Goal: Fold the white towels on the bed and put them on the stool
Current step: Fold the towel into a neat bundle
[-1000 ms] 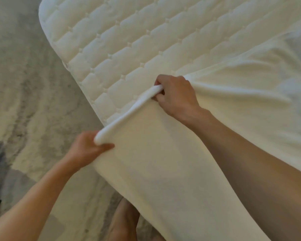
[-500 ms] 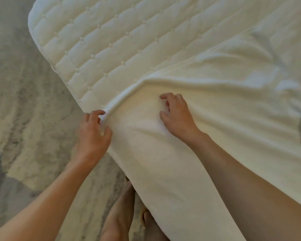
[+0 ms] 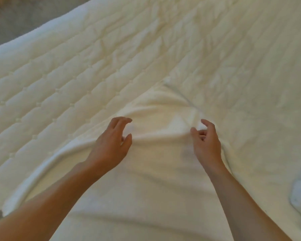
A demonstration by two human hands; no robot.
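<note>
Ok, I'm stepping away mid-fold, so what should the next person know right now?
Left hand: fingers loosely curled over the white towel, no grip seen.
Right hand: the same, beside a bunched ridge.
The towel lies spread on the quilted mattress, its far end rumpled.
Done: no finished fold shows.
To do: fold it, then put it on the stool, which is out of view.

text: none readable | labels: none | brands: none | numbers: none | signs: none
</note>
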